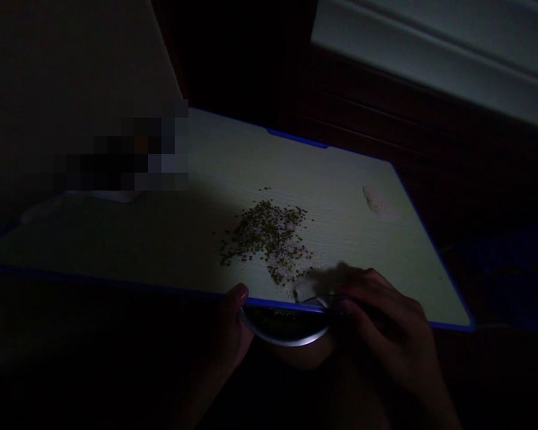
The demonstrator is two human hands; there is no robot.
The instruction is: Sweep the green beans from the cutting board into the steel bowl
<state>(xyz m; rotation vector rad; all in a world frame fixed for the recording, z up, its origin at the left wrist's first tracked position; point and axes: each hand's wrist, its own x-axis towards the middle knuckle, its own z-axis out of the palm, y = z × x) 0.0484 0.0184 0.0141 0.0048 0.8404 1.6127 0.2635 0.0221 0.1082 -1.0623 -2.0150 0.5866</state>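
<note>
The view is very dark. A loose heap of small green beans and pale grains (269,233) lies near the front edge of a pale tabletop (197,239) with a blue rim. My left hand (235,325) grips the left side of a metal bowl (287,341), its thumb up by the table edge. The bowl sits just below that edge, with dark contents partly hidden. My right hand (385,319) is closed around a thin shiny utensil (320,300), apparently a spoon, at the edge above the bowl. Its handle is mostly hidden by my fingers.
A small separate pile of pale grains (379,202) lies at the right of the tabletop. A pixelated patch (125,149) covers something at the far left, with a whitish item (116,195) under it. A pale ledge (430,54) runs across the upper right.
</note>
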